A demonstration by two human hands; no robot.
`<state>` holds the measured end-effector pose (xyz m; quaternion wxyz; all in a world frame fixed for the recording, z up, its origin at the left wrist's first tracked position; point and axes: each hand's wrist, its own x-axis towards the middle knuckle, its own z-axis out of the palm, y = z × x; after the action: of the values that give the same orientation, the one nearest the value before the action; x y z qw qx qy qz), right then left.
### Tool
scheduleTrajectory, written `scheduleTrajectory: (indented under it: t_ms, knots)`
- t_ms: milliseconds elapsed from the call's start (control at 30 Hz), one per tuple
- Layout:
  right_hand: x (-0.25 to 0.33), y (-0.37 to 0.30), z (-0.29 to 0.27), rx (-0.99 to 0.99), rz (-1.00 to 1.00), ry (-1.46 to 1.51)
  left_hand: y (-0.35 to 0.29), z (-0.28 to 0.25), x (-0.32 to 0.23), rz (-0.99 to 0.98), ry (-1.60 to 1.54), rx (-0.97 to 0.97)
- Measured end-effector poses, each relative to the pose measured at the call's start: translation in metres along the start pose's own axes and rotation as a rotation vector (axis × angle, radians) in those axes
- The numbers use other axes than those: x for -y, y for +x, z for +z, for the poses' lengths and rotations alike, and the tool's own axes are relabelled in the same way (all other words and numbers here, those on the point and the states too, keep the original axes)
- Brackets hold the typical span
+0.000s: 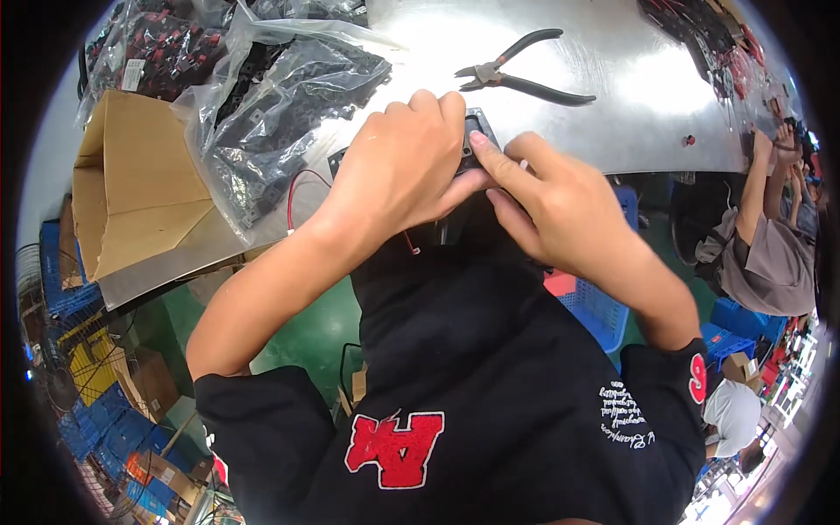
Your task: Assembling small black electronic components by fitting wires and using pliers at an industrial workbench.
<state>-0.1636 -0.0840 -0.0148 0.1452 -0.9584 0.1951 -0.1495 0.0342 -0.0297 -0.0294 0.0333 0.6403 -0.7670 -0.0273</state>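
At the near edge of the metal table, both my hands are on a dark, flat, rectangular part with small holes at its corner. My left hand is closed over it from above, its curled fingers hiding most of the surface. My right hand grips its right end, with a digit laid on the top face. Between the right fingers shows a small white bit, too little visible to name. A thin red wire loops out on the left, and a small white connector hangs below my left hand.
Black-handled pliers lie opened on the metal table beyond my hands. To the left are a clear bag of black parts and a cardboard box. A blue basket stands below the table; other people work at right.
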Motion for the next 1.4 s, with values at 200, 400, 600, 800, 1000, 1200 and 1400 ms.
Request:
scheduleTrajectory:
  t_ms: [200,400,600,800,1000,1200,1400]
  knots:
    - [-0.006,-0.016,0.032,-0.279,0.010,0.206,0.002,0.000,-0.002,0.020,0.013,-0.083]
    - [-0.004,-0.014,0.032,-0.278,0.137,0.320,0.000,0.002,-0.003,0.010,-0.015,-0.078]
    - [0.006,-0.006,0.018,-0.145,0.252,0.281,0.001,0.003,-0.003,0.016,-0.021,-0.113]
    - [0.003,-0.014,-0.001,-0.057,0.602,0.580,-0.002,0.005,-0.003,0.012,0.049,-0.121]
    - [-0.074,0.049,-0.001,0.109,0.802,-0.403,0.000,0.006,-0.003,0.046,0.137,-0.207]
    - [-0.061,0.141,0.005,-0.030,0.826,-0.467,-0.001,0.010,-0.002,0.044,0.201,-0.210]
    - [-0.119,0.173,0.037,-0.090,0.622,-0.335,0.002,0.012,-0.001,0.075,0.156,-0.234]
